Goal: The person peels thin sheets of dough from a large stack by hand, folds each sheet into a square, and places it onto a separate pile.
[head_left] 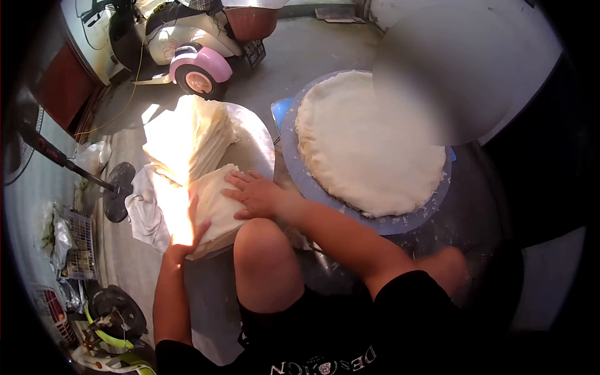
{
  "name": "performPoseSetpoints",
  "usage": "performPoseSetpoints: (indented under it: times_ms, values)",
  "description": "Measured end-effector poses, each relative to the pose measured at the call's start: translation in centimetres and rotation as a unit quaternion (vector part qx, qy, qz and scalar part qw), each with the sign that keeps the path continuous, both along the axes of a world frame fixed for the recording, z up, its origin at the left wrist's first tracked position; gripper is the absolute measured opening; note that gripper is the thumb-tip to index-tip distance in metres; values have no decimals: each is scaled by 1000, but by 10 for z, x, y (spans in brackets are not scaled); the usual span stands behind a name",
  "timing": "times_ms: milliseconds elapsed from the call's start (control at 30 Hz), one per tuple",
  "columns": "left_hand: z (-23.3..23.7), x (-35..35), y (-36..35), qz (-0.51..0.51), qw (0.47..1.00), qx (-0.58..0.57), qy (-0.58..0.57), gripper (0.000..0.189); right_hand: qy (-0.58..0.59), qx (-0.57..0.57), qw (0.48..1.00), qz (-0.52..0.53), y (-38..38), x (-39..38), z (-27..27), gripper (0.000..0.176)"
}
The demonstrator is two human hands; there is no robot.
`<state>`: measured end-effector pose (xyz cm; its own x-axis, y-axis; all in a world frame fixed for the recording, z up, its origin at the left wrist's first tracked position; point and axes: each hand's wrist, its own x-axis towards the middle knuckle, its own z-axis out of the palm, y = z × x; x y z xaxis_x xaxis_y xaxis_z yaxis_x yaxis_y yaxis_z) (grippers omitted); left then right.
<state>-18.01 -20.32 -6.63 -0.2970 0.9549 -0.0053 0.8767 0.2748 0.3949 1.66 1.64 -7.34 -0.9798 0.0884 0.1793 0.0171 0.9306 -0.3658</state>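
Observation:
A folded stack of thin, pale sheets, like flatbread, lies on the near part of a round board. My right hand rests flat on its top right side, fingers spread. Along its left edge lies my left hand, thumb and fingers stretched out, partly washed out by sunlight. Just behind is a taller folded pile of the same sheets. To the right, a large round stack of pale sheets sits on a round grey board with crumbs around the rim.
A white cloth hangs at the left of the round board. Farther left are a fan base and a wire basket. A scooter with a pink fender stands at the back. My bent knee is close to the folded stack.

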Motion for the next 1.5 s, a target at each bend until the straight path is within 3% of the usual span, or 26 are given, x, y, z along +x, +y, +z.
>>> performPoseSetpoints:
  times_ms: [133,267,333,367,400,467,500,533,600,667,767,867,933,1000,1100,1200,1267,1400,1500]
  values:
    - [14,3,4,-63,990,94,-81,78,39,-13,999,-2,8,14,17,65]
    - [19,4,4,24,991,83,-103,76,123,-12,987,-101,45,80,50,51]
    - [55,22,7,148,980,-4,-136,72,193,35,968,-153,84,127,54,38]
    - [43,15,5,154,979,61,-117,58,188,25,962,-195,102,153,56,36]
    - [44,16,10,149,980,62,-119,58,172,16,948,-268,118,182,56,35]
    - [57,21,16,114,982,147,35,43,61,-11,902,-427,155,242,44,37]
    - [82,49,24,23,966,253,-39,36,15,-27,871,-491,173,272,37,37]
    - [135,91,41,-34,984,160,72,37,17,-32,844,-535,189,302,29,35]
    - [124,112,61,120,946,302,-15,38,-11,-56,791,-609,220,354,20,31]
    - [139,118,83,37,952,296,-68,39,37,-60,760,-646,242,396,9,27]
    - [177,190,121,-65,945,241,-211,40,-12,-53,723,-688,264,421,21,31]
    - [180,242,159,-212,921,198,-259,40,52,-36,731,-679,287,433,12,38]
    - [172,269,179,-241,895,144,-345,41,46,-32,747,-662,306,438,10,41]
    - [162,288,192,-261,871,93,-405,43,41,-29,763,-644,326,440,6,43]
    - [142,297,202,-237,877,1,-417,39,71,-24,771,-632,352,437,0,39]
    - [102,298,206,-209,889,-18,-406,35,2,-55,740,-670,368,435,-9,35]
    - [99,297,203,-207,876,-60,-431,34,111,-28,738,-665,386,432,-21,29]
    - [106,300,202,-209,865,-95,-447,33,122,-45,752,-647,393,433,-10,30]
    - [113,300,199,-219,857,-100,-455,32,113,-95,731,-667,395,430,-3,27]
